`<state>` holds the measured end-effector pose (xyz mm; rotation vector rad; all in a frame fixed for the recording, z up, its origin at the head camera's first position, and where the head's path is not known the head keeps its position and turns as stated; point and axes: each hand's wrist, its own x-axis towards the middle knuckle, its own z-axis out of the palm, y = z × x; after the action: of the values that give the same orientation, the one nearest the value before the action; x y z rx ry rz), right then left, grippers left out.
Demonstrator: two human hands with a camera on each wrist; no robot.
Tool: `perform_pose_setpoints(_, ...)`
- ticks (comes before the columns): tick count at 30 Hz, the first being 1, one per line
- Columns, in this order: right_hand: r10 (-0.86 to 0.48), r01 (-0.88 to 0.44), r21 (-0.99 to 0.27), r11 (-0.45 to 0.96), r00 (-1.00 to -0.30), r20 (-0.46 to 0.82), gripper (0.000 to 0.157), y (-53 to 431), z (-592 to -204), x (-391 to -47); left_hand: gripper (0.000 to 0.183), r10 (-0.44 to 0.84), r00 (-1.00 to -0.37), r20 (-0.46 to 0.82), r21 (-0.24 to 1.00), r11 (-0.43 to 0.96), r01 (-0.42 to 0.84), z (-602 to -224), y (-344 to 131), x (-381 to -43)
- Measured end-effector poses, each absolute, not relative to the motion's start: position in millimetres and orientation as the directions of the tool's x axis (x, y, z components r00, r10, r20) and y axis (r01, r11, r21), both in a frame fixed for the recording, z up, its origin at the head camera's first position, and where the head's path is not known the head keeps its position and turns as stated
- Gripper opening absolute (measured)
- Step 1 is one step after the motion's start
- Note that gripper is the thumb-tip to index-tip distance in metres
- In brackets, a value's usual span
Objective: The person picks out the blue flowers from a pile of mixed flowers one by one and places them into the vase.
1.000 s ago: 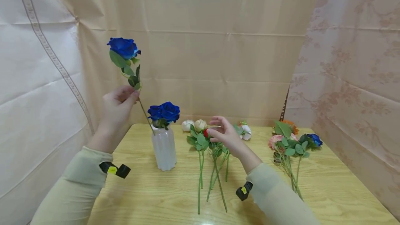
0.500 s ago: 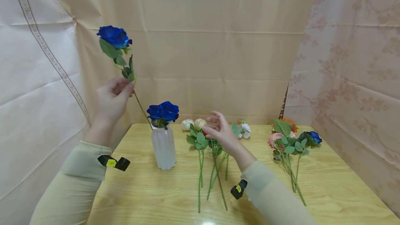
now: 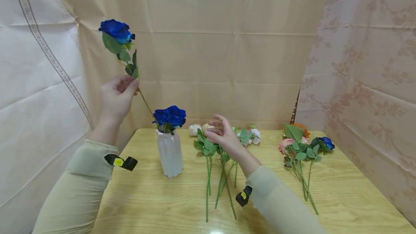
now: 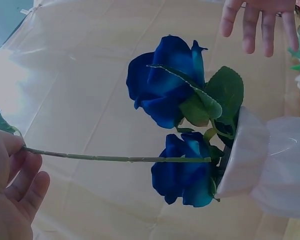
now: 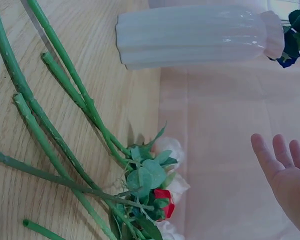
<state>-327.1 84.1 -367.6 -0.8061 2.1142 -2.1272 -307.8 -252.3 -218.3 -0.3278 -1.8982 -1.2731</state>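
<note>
Creased beige cloth hangs behind the wood-grain desk, floral cloth at its right. The left hand pinches a blue rose, its stem end near the mouth of the vase on the desk; the right hand, fingers loosely parted, is above the lying flowers.

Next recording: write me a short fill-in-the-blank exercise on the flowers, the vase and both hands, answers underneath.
1. The left grip pinches a ____ rose by its stem.
2. The vase holds ____ blue blooms.
3. The right grip holds ____.
4. Behind the pink flowers lies an ____ flower.

Missing words: blue; two; nothing; orange.
</note>
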Motion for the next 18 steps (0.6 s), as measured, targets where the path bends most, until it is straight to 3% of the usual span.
perform_pose_setpoints(18, -0.428, -0.318, -0.948, -0.028, -0.853, 0.298, 0.069, 65.1, -371.0, -324.1, 0.023, -0.112, -0.624, 0.773, 0.576, 0.535, 0.618, -230.8, -243.3, -311.5)
